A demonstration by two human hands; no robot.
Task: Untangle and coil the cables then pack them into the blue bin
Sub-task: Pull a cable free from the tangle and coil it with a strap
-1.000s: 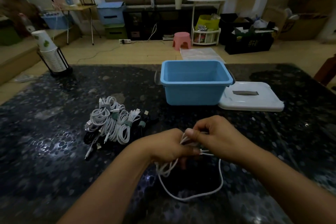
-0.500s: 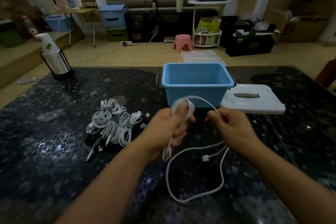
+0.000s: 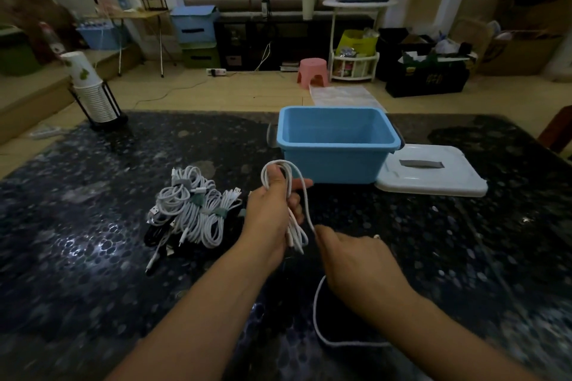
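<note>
My left hand (image 3: 272,210) holds several loops of a white cable (image 3: 292,192) upright in front of me, thumb and fingers closed around the coil. My right hand (image 3: 356,263) sits lower and to the right, pinching the same cable's loose run, which trails down in a curve on the table. The blue bin (image 3: 337,145) stands open beyond my hands with nothing visible inside. A pile of coiled white and black cables (image 3: 192,210) with green ties lies to the left of my left hand.
The bin's white lid (image 3: 433,173) lies flat on the dark speckled table (image 3: 93,241), right of the bin. A black rack of stacked paper cups (image 3: 93,96) stands at the table's far left corner. Beyond the table are a pink stool and storage boxes on the floor.
My right hand has dropped from beside the bin down toward me, drawing the cable over my left hand and adding a loop. The left hand has stayed roughly in place.
</note>
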